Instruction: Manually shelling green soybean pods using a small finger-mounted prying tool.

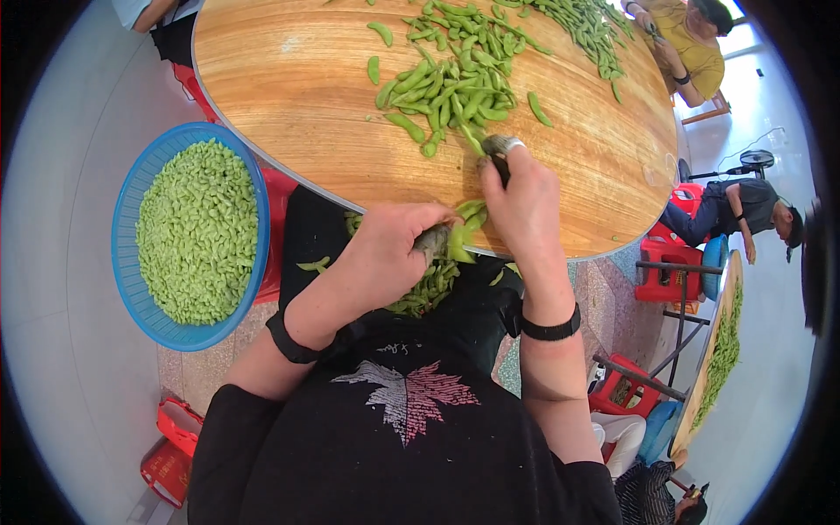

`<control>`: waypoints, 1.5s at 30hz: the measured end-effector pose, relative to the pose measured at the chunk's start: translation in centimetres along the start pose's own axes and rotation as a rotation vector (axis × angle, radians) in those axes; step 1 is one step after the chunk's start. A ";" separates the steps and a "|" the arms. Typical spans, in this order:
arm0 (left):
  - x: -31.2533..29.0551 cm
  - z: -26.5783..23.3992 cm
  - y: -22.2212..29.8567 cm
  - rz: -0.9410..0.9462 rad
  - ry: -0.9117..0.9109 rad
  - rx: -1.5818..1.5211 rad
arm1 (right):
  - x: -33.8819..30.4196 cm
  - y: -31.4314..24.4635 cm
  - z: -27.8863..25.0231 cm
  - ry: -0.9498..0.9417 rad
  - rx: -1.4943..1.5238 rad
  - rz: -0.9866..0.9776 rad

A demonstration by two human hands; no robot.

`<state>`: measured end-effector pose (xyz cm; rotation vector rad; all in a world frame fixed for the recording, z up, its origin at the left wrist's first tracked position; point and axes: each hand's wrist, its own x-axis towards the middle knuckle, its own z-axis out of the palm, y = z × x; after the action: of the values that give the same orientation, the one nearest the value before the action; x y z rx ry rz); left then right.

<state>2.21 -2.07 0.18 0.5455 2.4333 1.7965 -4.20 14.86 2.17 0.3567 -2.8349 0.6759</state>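
My left hand (389, 249) is closed just off the near edge of the round wooden table (350, 149), above my lap. Green soybean pods (464, 238) stick out from its fingertips, where dark grimy coverings show. Over the tabletop, my right hand (523, 197) has its thumb and fingers pinched together, with dark coverings on the tips. A single green soybean pod (473, 140) is at its fingertips, at the near end of a loose pile of pods (468, 83). Beneath my left hand, more green pods or hulls (429, 289) lie on dark cloth, partly hidden.
At my left, a blue basket (122, 223) full of shelled green beans (197, 232) stands on a red stool (276, 219). Another pod heap (586, 35) lies across the table near a person in yellow (700, 57). Further right is a second table (700, 394) with pods.
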 end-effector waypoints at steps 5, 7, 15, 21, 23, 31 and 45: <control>0.6 -0.2 1.7 -0.097 -0.098 -0.109 | -2.2 0.7 -1.6 -0.126 0.795 0.269; 1.3 0.2 1.3 -0.203 0.180 -0.471 | -3.1 0.0 -1.7 -0.291 1.186 0.462; 2.0 0.8 0.0 -0.278 0.247 -1.140 | -4.6 -0.8 -2.9 -0.618 1.410 0.402; 1.8 1.3 -0.1 -0.188 0.262 -0.835 | -4.4 -0.9 -2.7 -0.671 1.384 0.463; 1.6 1.8 0.0 -0.153 0.325 -0.613 | -4.5 -0.9 -2.5 -0.665 1.330 0.488; 2.5 -0.2 0.8 -0.276 -0.059 -1.307 | -4.8 -0.9 -3.0 -0.707 1.544 0.515; 3.5 1.6 -0.1 -0.256 0.210 -1.265 | -3.0 -0.6 -2.9 -0.313 0.733 0.224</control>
<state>-0.70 0.49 0.09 -0.0892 0.9004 2.7480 -0.78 16.28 4.15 0.2641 -2.8156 1.8556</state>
